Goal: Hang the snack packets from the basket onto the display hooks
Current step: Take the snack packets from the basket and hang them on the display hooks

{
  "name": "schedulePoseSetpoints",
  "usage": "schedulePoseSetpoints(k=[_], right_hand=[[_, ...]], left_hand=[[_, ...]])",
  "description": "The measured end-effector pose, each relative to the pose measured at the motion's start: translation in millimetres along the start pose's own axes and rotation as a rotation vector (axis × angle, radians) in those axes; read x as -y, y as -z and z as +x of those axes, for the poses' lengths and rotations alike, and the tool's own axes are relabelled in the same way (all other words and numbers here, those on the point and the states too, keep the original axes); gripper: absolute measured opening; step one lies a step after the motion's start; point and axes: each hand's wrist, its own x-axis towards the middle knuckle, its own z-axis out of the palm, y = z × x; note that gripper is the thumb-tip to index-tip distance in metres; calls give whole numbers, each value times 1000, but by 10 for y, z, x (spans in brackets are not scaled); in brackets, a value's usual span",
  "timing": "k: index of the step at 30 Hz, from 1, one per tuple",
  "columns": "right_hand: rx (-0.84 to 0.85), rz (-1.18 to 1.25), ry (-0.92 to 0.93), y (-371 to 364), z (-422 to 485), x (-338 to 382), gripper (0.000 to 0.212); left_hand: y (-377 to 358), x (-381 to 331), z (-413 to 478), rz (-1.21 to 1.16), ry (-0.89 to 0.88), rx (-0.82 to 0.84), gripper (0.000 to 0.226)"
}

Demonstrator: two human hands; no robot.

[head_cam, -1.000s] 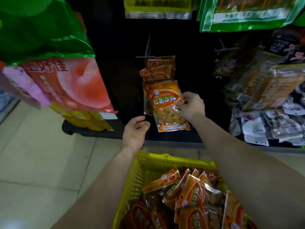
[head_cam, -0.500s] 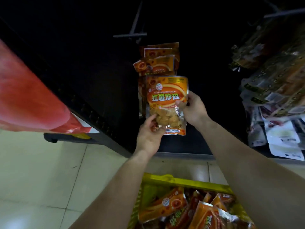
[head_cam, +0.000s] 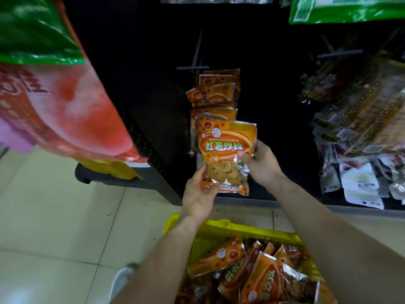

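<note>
Here, left hand (head_cam: 198, 195) and right hand (head_cam: 262, 166) pinching orange packet (head_cam: 226, 148), fingers (head_cam: 242, 155) partly hidden behind, basket (head_cam: 230, 229) cropped.

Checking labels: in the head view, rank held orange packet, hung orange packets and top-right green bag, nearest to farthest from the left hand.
1. Held orange packet, gripped by the left hand.
2. Hung orange packets, just above.
3. Green bag, upper right.

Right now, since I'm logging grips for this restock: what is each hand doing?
Left hand: pinches the bottom left corner of the orange snack packet.
Right hand: grips the same packet's right edge.
</note>
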Motion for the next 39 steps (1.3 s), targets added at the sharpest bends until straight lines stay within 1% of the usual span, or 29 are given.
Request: schedulePoseSetpoints(k=[2, 4, 8, 11, 14, 15, 16, 18, 19, 20, 22, 24, 26, 29, 31, 34, 39], right_hand=[[1, 12, -35, -129, 84, 26, 20], [-7, 2, -60, -255, 215, 28, 22], [-27, 73, -71, -402, 536, -19, 26], [-31, 143, -65, -439, 749, -30, 21], [-55, 144, -77, -415, 886, -24, 15], [-80, 100, -73, -390, 908, -32, 19], [-116, 37, -65, -362, 909, -47, 28], [-213, -64, -31, -309, 833, -96, 50], [-254, -103, -5, -295, 762, -148, 55], [-267, -141, 28, -287, 677, -215, 55], [-185, -224, 65, -300, 513, -360, 48], [-107, -326, 78, -325, 425, -471, 46], [-91, -344, 67, -358, 407, -507, 45], [-110, -301, 6, -441, 461, -500, 44], [-138, -300, -32, -488, 491, -505, 51], [-167, -306, -40, -505, 466, -553, 63], [-68, -306, -19, -509, 385, -626, 92]], left_hand=[[25, 40, 4, 15, -13, -27, 64], [13, 83, 92, 20, -33, -28, 65], [-89, 137, 427, 19, -52, -25, 78], [-145, 66, 609, 22, -60, 18, 79], [-159, -25, 724, 28, -96, 14, 79], [-162, -15, 772, 35, -115, 6, 78], [-156, -8, 807, 40, -121, 3, 76], [-145, 21, 851, 43, -131, -9, 75], [-146, 50, 854, 44, -138, -12, 74], [-146, 74, 839, 46, -141, -10, 74], [-137, 133, 799, 48, -136, 4, 72], [-116, 183, 777, 62, -120, 18, 70], [-87, 188, 764, 99, -119, 22, 68], [-62, 147, 783, 186, -129, -14, 70], [-66, 114, 809, 206, -140, -30, 75], [-103, 110, 840, 211, -113, -8, 80], [-138, 215, 899, 74, -82, 15, 86]])
